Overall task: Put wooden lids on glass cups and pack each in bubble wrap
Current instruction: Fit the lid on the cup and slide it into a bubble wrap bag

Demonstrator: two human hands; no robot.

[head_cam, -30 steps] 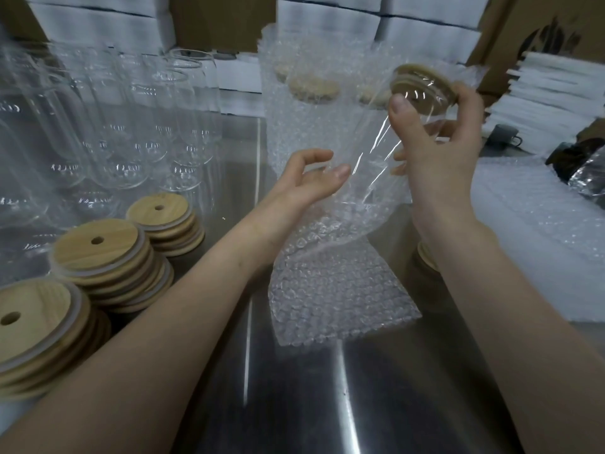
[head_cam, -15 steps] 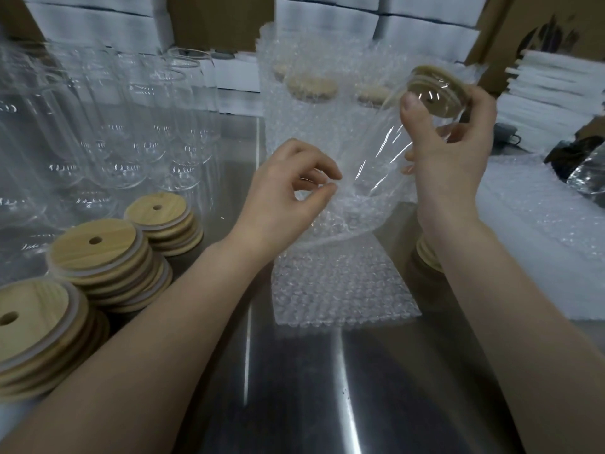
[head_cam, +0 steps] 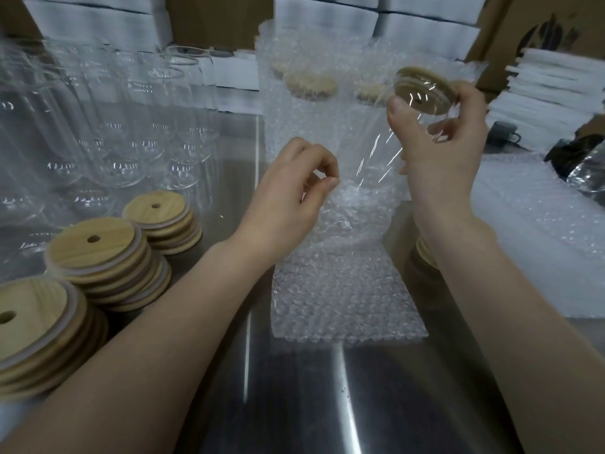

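Glass cup (head_cam: 379, 149) with its wooden lid (head_cam: 424, 90) on was up in the air, tilted, lid end toward the upper right. Right hand (head_cam: 438, 152) was curled round it just below the lid. Left hand (head_cam: 288, 198) had thumb and fingertips pinched on the raised edge of the bubble wrap (head_cam: 343, 296) by the cup's bottom. Rest of the sheet lay flat on the steel table (head_cam: 294, 404). Stacks of spare lids (head_cam: 98, 253) sat on the left, bare glasses (head_cam: 114, 126) behind them.
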